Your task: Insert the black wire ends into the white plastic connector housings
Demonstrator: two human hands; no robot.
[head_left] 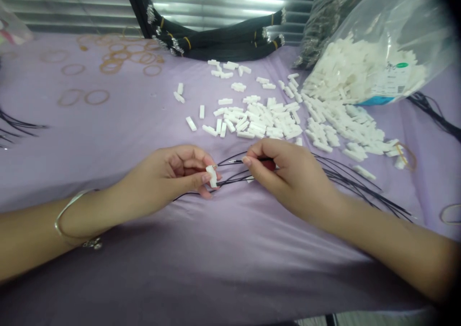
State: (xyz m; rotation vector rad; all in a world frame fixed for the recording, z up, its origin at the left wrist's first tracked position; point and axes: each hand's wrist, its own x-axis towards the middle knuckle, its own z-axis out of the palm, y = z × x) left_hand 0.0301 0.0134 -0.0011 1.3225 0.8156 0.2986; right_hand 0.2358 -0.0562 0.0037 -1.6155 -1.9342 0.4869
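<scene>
My left hand pinches a small white plastic connector between thumb and fingertips, just above the purple cloth. My right hand is closed on a thin black wire, whose metal tip points at the connector and nearly touches it. A second wire runs out of the connector's lower side to the right. More loose black wires fan out under and behind my right hand. A thin bangle sits on my left wrist.
Several white connectors lie scattered beyond my hands, spilling from a clear plastic bag at the right. Bundled black wire harnesses lie at the back. Rubber bands are strewn at the far left, and one lies at the right edge.
</scene>
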